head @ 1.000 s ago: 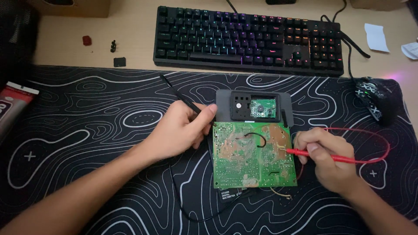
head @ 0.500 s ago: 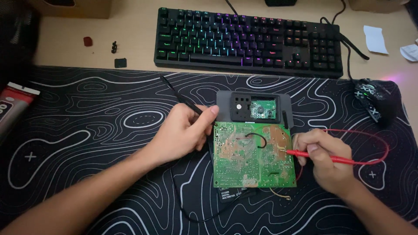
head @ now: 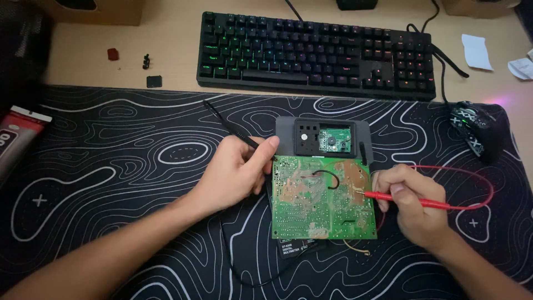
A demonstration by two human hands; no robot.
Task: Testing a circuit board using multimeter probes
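A green circuit board lies solder side up on a black desk mat, partly over a grey multimeter. My left hand grips a black probe like a pen, its tip hidden at the board's upper left edge. My right hand pinches a red probe whose tip touches the board's right side. A red lead loops out to the right. A black wire arcs across the middle of the board.
A backlit black keyboard sits on the wooden desk beyond the mat. A black mouse is at the right, a red-and-white box at the left edge. Small parts and paper scraps lie on the desk.
Both hands and probes hold nearly the same spots on the board. Only the keyboard's backlight colours have shifted.
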